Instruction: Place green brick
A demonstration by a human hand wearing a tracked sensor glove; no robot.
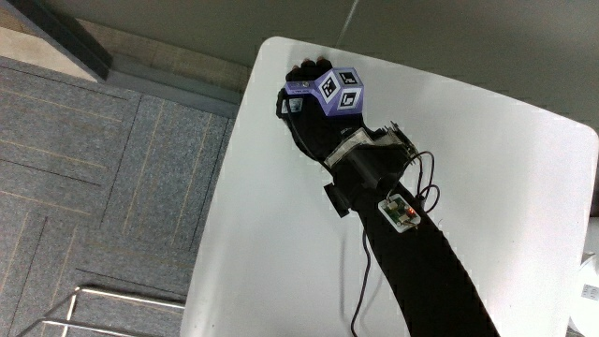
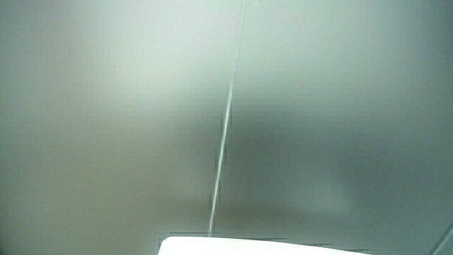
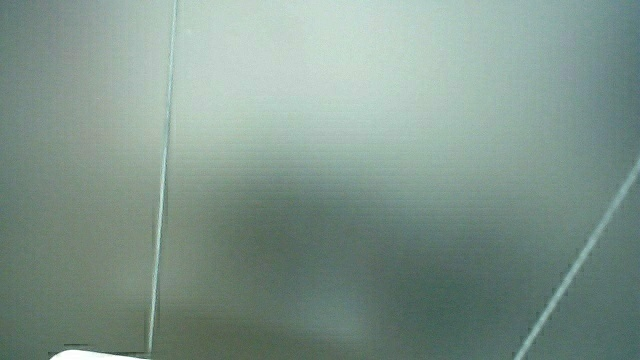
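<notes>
In the main view the gloved hand (image 1: 301, 84) rests low over a corner of the white table (image 1: 496, 178), at the table's edge farthest from the person. The patterned purple cube (image 1: 335, 91) on its back faces up, and a small circuit board (image 1: 401, 211) with wires is strapped to the forearm. The hand and the cube hide whatever lies under the palm. No green brick shows in any view. Both side views show only a pale wall, with a sliver of the table's edge (image 2: 269, 246) in a side view.
Grey carpet floor (image 1: 103, 178) runs along the table's edge beside the hand. A metal frame (image 1: 103, 304) stands on the carpet nearer to the person. A pale object (image 1: 591, 271) sits at the table's edge, away from the hand.
</notes>
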